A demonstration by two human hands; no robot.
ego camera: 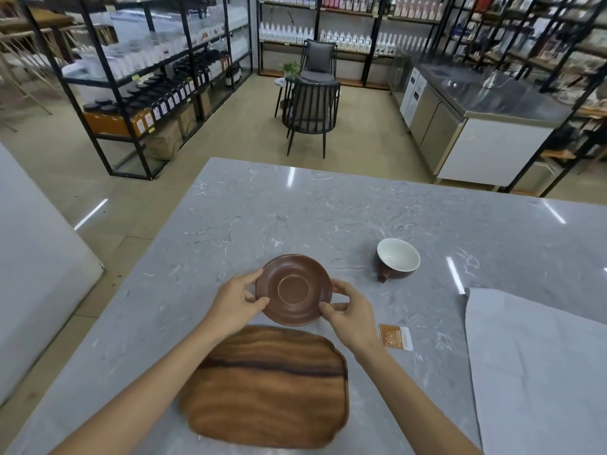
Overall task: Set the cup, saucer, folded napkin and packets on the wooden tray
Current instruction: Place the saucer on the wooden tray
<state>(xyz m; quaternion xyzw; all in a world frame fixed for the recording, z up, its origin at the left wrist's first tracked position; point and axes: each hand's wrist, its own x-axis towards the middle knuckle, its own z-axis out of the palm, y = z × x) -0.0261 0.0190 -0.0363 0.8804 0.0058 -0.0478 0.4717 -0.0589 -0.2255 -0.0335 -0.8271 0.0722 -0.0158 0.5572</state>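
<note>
Grey marble counter (328, 208), shop shelves behind. Both hands pinch the brown saucer (293, 289) by its rim: left hand (235, 303), right hand (353, 315), just beyond the bare wooden tray (269, 387). Cup (397, 259), packet (395, 336) and napkin (532, 372) lie to the right.

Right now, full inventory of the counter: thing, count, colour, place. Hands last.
Round brown ceramic saucer: 1, brown, held at its rim just beyond the tray.
Flat wooden tray: 1, brown streaked grain, near counter edge, bare.
Ceramic cup: 1, white inside and brown outside, right of saucer, tilted on the counter.
Paper packet: 1 visible, orange and white, flat beside the right wrist.
Large cloth or paper sheet: 1, pale grey, right side, unfolded.
Marble counter: 1, grey veined.
Left hand: gripping saucer's left rim.
Right hand: gripping saucer's right rim.
</note>
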